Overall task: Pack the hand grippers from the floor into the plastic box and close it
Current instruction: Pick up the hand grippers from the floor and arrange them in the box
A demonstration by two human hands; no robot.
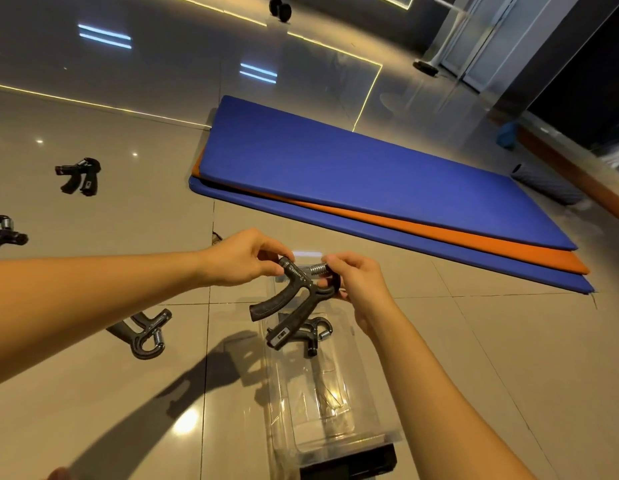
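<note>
1. Head view: above a glossy tiled floor (pixel 93 116), a person holds one hand gripper (pixel 294 299) in the air just over the far end of the clear plastic box (pixel 363 427), which lies on the floor between the forearms; its lid cannot be made out
2. The left hand (pixel 242 258) has its grip pinching the knurled end of the top bar between thumb and fingertips; the right hand (pixel 356 282) has its grip pinching the opposite end, beside the steel spring (pixel 316 269); both handles hang down toward the box
3. A second gripper (pixel 313 336) appears to lie inside the box, directly under the held one; a third gripper (pixel 150 336) rests on the floor just beside the left forearm, a fourth gripper (pixel 80 176) lies well apart to the left, and a fifth gripper (pixel 3 233) is cut by the left edge
4. Likely handling: rigid plastic and steel, light enough for fingertips and not fragile; the textured handles look the surest hold, the short bar ends the least; the thin clear box probably flexes and may skid on polished tile
5. Stacked blue mats (pixel 335 174) and an orange mat (pixel 439 237) lie beyond
</note>
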